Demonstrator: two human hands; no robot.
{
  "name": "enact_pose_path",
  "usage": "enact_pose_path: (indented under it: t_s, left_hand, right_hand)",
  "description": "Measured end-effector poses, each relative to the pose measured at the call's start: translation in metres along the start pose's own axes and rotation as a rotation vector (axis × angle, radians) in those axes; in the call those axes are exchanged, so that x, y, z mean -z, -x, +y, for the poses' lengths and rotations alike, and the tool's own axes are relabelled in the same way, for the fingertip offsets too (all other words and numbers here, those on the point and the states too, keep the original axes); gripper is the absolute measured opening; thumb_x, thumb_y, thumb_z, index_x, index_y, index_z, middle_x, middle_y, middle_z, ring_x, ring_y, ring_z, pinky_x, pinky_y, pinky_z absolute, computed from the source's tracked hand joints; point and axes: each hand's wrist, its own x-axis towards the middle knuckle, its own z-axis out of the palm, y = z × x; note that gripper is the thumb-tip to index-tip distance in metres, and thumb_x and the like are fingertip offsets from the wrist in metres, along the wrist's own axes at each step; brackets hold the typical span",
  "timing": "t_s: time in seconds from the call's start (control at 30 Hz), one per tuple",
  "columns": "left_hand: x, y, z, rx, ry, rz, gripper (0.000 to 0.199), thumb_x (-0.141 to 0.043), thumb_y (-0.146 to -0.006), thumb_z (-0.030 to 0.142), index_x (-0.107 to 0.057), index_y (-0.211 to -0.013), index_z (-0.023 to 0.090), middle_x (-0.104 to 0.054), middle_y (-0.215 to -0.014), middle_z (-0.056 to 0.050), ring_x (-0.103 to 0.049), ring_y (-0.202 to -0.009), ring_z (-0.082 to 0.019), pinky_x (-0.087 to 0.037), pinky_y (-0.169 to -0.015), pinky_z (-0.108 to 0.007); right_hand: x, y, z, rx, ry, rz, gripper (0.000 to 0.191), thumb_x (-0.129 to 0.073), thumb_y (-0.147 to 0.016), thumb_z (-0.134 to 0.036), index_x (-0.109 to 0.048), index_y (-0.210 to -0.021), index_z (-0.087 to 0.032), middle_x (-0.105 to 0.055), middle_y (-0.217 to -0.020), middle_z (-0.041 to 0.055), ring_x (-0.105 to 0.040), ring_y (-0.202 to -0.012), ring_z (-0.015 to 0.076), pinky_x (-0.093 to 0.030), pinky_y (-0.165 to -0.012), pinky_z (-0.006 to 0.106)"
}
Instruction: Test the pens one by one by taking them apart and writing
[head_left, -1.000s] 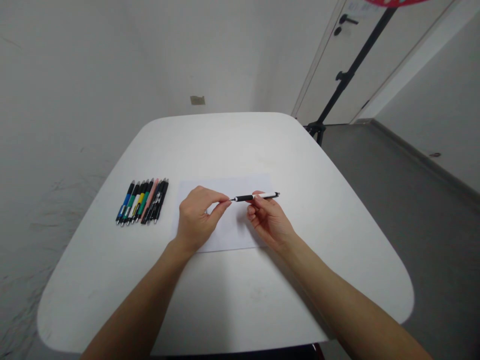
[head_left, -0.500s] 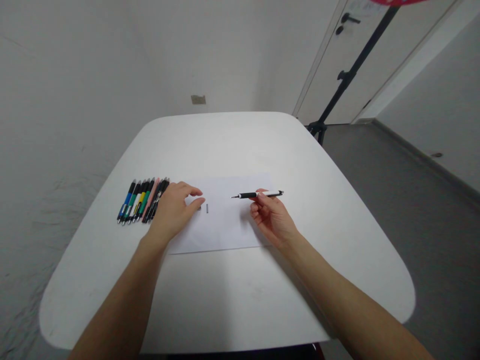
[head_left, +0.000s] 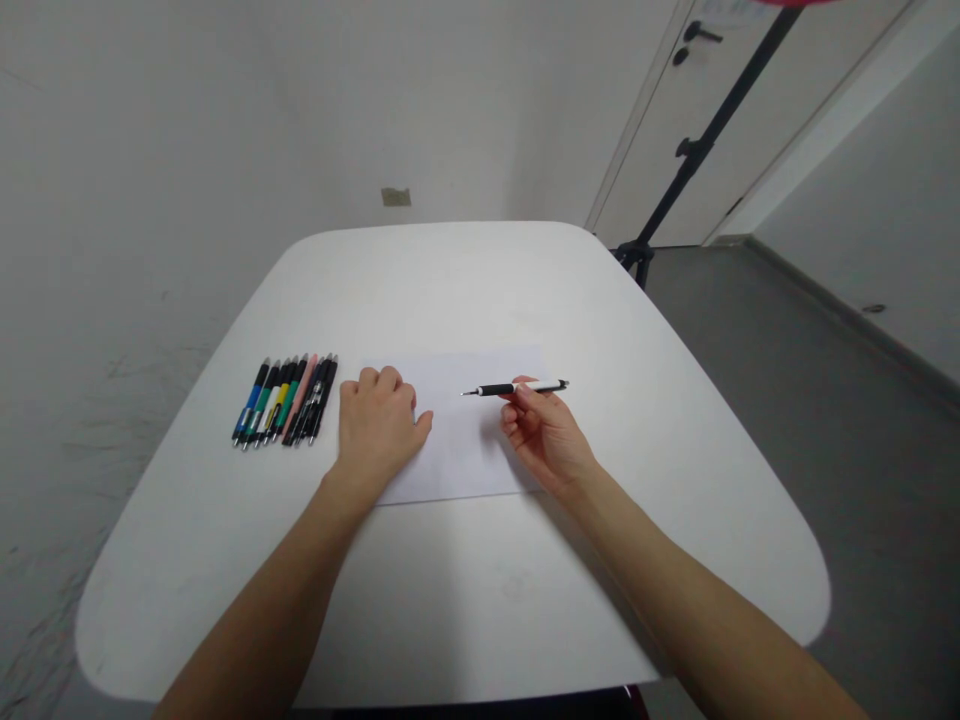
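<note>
A slim black-and-white pen [head_left: 517,388] is pinched in my right hand [head_left: 545,435], held out over the white paper sheet [head_left: 472,445]! Hands apart: my left hand [head_left: 377,425] rests on the sheet's edge, seemingly pinning it, beside a row of coloured pens [head_left: 285,400] on the rounded white surface [head_left: 480,300].

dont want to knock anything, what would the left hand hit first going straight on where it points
The way looks free: past the left hand, over the flat paper, to the table's far edge, though depth is hard to judge.
</note>
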Motion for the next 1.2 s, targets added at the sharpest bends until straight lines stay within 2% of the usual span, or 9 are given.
enact_pose_path:
  t_s: [0.17,0.43,0.8,0.93,1.1,1.2]
  left_hand:
    - [0.0,0.001,0.001,0.021,-0.05,-0.018,0.025,-0.055,-0.084,0.036,-0.07,-0.078,0.017,-0.065,-0.096,-0.013,-0.052,-0.099,-0.034,-0.035,-0.078,-0.045]
    - [-0.002,0.001,0.005,-0.028,-0.036,-0.048,0.021,-0.052,-0.084,0.024,-0.072,-0.08,0.016,-0.066,-0.099,-0.013,-0.053,-0.099,-0.032,-0.035,-0.078,-0.045]
    - [-0.01,0.002,0.01,-0.104,-0.078,-0.094,0.023,-0.043,-0.093,0.015,-0.066,-0.095,0.013,-0.065,-0.099,-0.015,-0.054,-0.097,-0.031,-0.037,-0.078,-0.043]
    - [-0.007,0.001,0.013,-0.066,0.156,-0.081,0.02,-0.043,-0.094,0.019,-0.063,-0.093,0.015,-0.066,-0.096,-0.014,-0.055,-0.093,-0.028,-0.04,-0.078,-0.041]
    - [0.004,0.002,0.012,0.047,0.747,-0.004,0.012,-0.045,-0.09,0.019,-0.056,-0.085,0.02,-0.064,-0.081,-0.003,-0.056,-0.075,-0.018,-0.044,-0.071,-0.032]
    - [0.005,0.003,0.009,0.076,0.992,0.073,0.007,-0.051,-0.085,0.022,-0.057,-0.081,0.021,-0.063,-0.075,0.0,-0.057,-0.071,-0.016,-0.045,-0.068,-0.029]
  right_hand:
    - [-0.001,0.0,-0.001,-0.005,-0.007,0.004,0.029,-0.087,-0.058,-0.022,-0.064,-0.077,-0.018,-0.069,-0.068,-0.0011,-0.056,-0.05,0.0052,-0.046,-0.046,0.014]
    - [-0.002,0.0,0.0,-0.005,-0.013,0.011,0.034,-0.09,-0.052,-0.024,-0.065,-0.074,-0.017,-0.069,-0.065,-0.002,-0.056,-0.049,0.005,-0.045,-0.045,0.013]
    - [-0.002,-0.001,0.001,0.006,0.031,0.01,0.032,-0.087,-0.057,-0.023,-0.064,-0.077,-0.018,-0.069,-0.067,-0.0024,-0.055,-0.049,0.0051,-0.046,-0.044,0.014]
    - [-0.002,-0.001,0.0,0.015,0.04,0.006,0.032,-0.088,-0.057,-0.023,-0.063,-0.076,-0.019,-0.068,-0.067,-0.0031,-0.054,-0.048,0.005,-0.045,-0.043,0.014]
    - [-0.001,-0.001,0.001,0.029,0.049,0.001,0.033,-0.088,-0.057,-0.023,-0.064,-0.078,-0.017,-0.068,-0.068,-0.0024,-0.055,-0.05,0.0047,-0.045,-0.045,0.014]
    - [0.0,0.0,0.001,0.045,0.054,0.007,0.032,-0.088,-0.058,-0.023,-0.065,-0.079,-0.017,-0.068,-0.069,-0.0022,-0.055,-0.05,0.0049,-0.045,-0.045,0.015]
